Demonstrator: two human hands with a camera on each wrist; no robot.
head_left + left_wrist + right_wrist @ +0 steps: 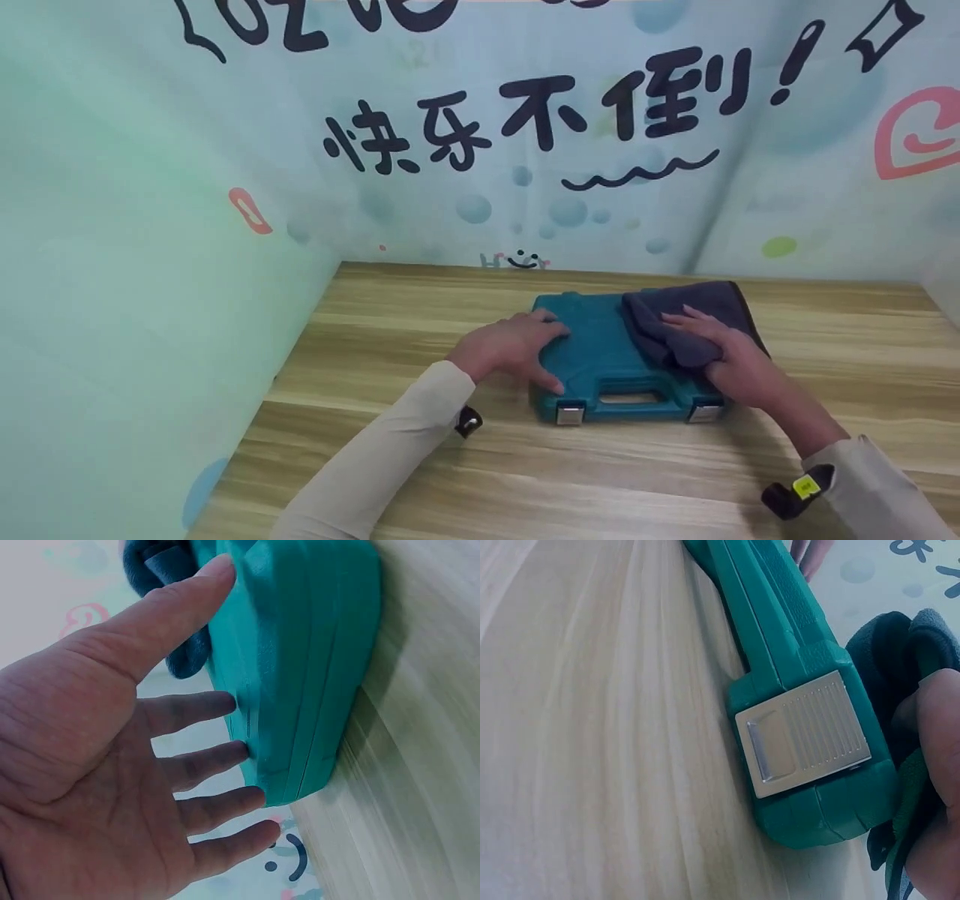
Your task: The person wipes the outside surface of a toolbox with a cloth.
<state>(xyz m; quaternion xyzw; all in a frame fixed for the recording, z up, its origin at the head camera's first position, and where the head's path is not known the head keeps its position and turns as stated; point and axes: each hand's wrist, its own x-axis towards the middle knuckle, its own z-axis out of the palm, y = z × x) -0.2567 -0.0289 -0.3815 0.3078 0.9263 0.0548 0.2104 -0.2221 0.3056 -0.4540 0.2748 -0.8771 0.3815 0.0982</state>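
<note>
1. Teal case [589, 337] lies near the back edge of the worktop [600, 487], handle [634, 412] facing away from it;
2. Left hand [514, 345] is spread at the case's left edge;
3. Right hand [739, 364] presses a dark grey-blue cloth [726, 302] onto the case's right half, fingers extended;
4. Silver latches [570, 415] flank the handle.

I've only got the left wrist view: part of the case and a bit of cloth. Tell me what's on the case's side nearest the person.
Observer: Two metal latches, seen in the head view.
Operator: Now tell me what's between them.
Observer: The carrying handle of the case.
Operator: Report what's touching the cloth.
Observer: The right grip rests on top of it.
</note>
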